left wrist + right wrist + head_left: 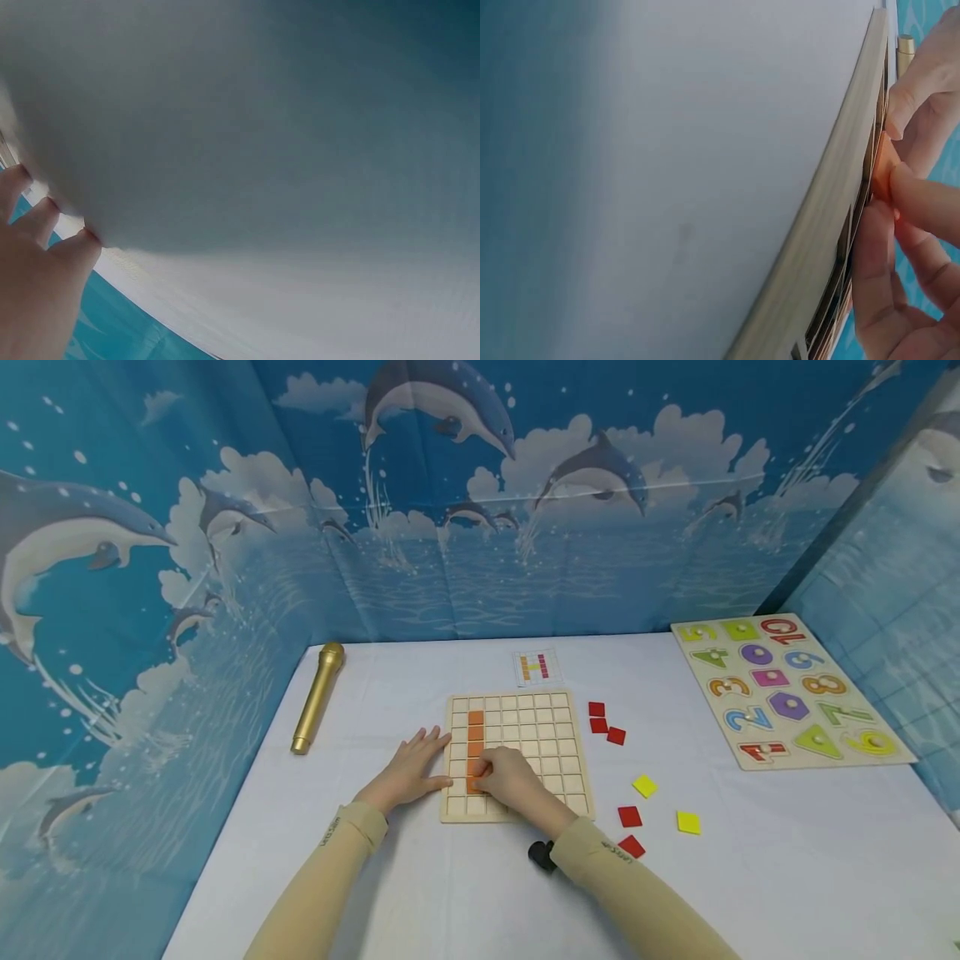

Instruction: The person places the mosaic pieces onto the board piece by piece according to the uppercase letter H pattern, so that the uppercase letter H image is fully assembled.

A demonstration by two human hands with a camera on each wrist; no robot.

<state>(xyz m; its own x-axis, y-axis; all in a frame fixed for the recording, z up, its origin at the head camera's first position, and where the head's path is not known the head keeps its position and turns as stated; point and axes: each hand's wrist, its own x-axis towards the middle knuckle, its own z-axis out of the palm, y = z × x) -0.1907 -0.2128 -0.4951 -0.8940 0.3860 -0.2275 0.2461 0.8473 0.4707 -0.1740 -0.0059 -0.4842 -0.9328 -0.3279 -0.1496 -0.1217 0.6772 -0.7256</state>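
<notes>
"Where's the tile (473,786) sitting?"
"Lower middle of the head frame, at the board (530,717). The right hand (516,778) is pinching it, left of the fingertips; the left hand (408,770) is spreading flat, touching the board's left edge."
"Looking how?"
"It's showing thin, orange, partly covered."

Orange tiles (476,732) striped a pale, gridded board (545,731), red tiles (598,725) and yellow tiles (645,786) right of it, dolphin-patterned blue drapes (450,593) behind.
</notes>
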